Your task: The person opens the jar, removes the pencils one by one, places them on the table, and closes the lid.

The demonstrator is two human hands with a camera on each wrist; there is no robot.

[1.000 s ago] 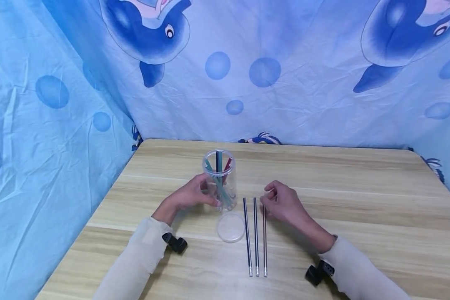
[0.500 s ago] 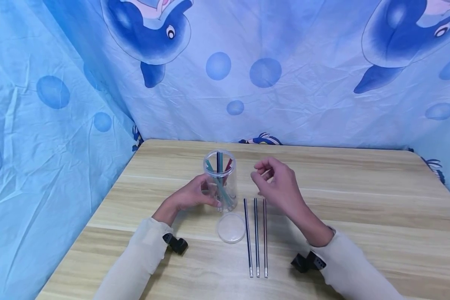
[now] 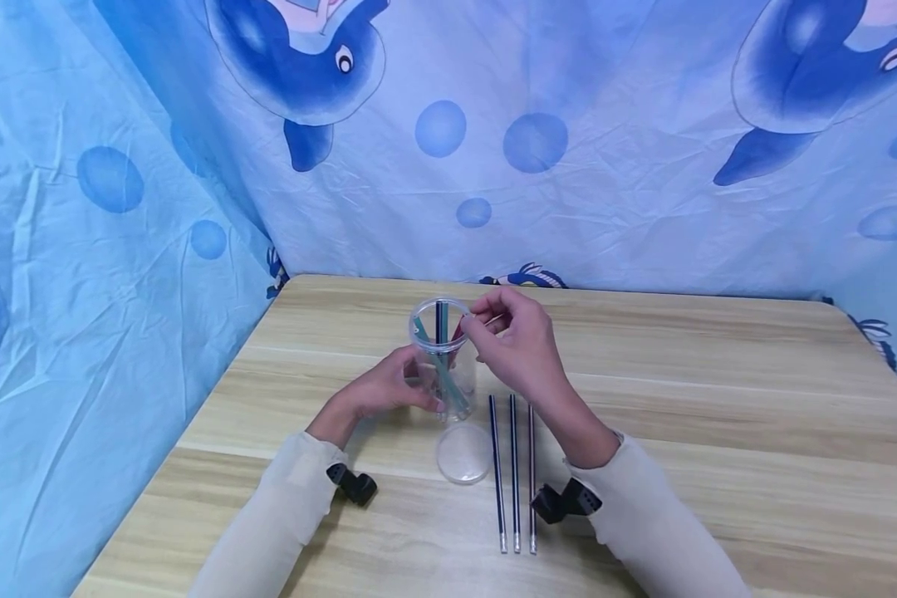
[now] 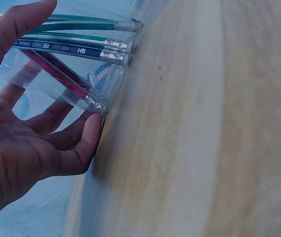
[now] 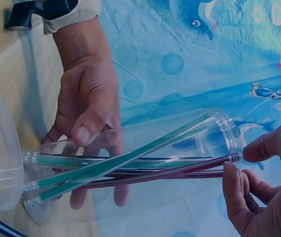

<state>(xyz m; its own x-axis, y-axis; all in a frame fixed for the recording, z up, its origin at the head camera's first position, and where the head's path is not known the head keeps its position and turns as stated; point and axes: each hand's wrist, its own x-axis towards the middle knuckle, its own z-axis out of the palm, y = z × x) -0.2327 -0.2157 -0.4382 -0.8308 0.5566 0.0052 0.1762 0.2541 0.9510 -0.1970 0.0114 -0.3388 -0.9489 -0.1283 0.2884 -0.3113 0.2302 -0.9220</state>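
My left hand point(image 3: 381, 386) grips the lower part of a clear plastic jar point(image 3: 465, 378), thumb in front and fingers behind. The jar stands upright and uncovered. Inside lean several green, red and dark blue pencils, their eraser ends point(image 4: 116, 58) down. At the rim, my right hand point(image 3: 519, 340) pinches the top of a red pencil point(image 5: 190, 170) between thumb and fingers. Two dark blue pencils point(image 3: 497, 473) and one dark red pencil point(image 3: 531, 448) lie side by side on the table, eraser ends toward me.
A round clear lid point(image 3: 463, 454) lies flat just in front of the jar, left of the laid-out pencils. The wooden table point(image 3: 718, 399) ends at a blue dolphin-print cloth point(image 3: 598, 216) behind and a similar cloth on the left.
My right hand has moved up and left, from the top of the dark red pencil on the table to the jar's rim. The left hand and jar have stayed in place.
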